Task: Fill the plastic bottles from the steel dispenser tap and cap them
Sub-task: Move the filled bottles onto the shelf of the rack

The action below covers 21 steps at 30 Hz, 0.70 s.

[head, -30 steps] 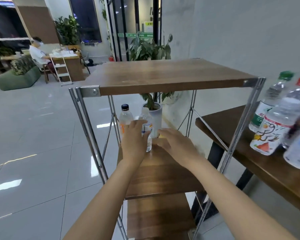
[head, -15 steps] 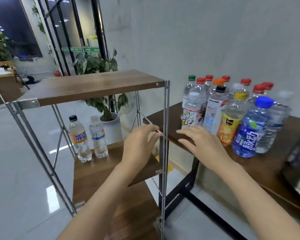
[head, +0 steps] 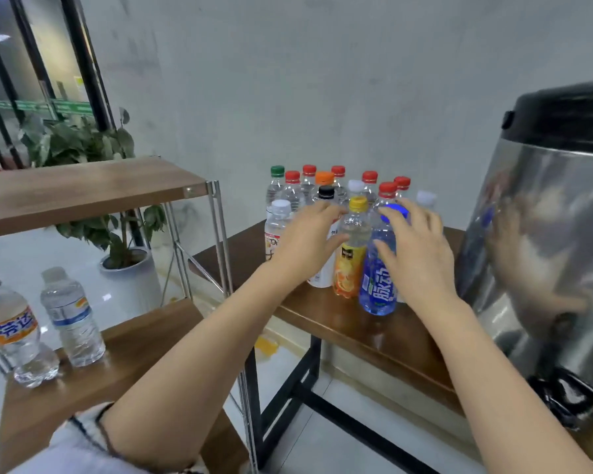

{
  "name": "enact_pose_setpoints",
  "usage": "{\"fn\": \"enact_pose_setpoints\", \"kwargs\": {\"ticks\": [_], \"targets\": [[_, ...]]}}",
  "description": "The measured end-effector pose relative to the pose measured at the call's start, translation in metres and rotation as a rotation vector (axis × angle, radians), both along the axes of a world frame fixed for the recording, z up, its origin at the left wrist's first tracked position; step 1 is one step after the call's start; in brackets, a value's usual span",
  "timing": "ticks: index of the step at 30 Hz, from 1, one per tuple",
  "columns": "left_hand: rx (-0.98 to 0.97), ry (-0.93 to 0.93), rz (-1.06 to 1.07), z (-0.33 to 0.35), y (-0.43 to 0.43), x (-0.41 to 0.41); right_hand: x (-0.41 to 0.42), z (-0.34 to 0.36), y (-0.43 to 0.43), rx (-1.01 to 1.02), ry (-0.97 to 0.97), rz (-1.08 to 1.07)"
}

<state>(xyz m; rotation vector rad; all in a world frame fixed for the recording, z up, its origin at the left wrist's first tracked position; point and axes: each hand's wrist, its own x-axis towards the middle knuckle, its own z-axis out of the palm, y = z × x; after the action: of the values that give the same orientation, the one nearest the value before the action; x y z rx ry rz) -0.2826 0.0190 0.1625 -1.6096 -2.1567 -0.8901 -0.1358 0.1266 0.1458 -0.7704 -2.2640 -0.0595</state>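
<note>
Two open hands, the left hand [head: 305,244] and right hand [head: 415,254], fingers [head: 322,212] spread and empty, hover at capped plastic bottles [head: 326,186] crowded on the surface [head: 374,336]. Better to grip only the front blue bottle [head: 379,289], sparing its neighbours; the steel dispenser [head: 545,234] stands right.

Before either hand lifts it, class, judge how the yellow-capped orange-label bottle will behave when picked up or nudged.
The yellow-capped bottle looks clear and empty above its label, so it is probably light. Tall and narrow, it would likely tip if nudged, against the blue-capped bottle close beside it. Its thin-looking plastic may dent under a squeeze.
</note>
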Motion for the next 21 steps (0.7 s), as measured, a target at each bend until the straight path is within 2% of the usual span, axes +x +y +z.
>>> {"fn": "enact_pose_setpoints", "kwargs": {"ticks": [5,11,16,21], "targets": [[-0.135,0.121,0.033,0.011,0.052,-0.013,-0.012,0.001,0.016,-0.086,-0.092,-0.123],[-0.228,0.168,0.063,0.008,0.084,-0.023,-0.025,-0.003,0.027,-0.063,-0.161,-0.194],[-0.061,0.175,0.031,-0.01,0.083,-0.027,-0.024,-0.006,0.03,-0.059,-0.092,-0.151],[0.124,-0.009,-0.06,-0.038,0.073,-0.024,-0.017,-0.018,0.028,-0.169,0.022,-0.028]]}}
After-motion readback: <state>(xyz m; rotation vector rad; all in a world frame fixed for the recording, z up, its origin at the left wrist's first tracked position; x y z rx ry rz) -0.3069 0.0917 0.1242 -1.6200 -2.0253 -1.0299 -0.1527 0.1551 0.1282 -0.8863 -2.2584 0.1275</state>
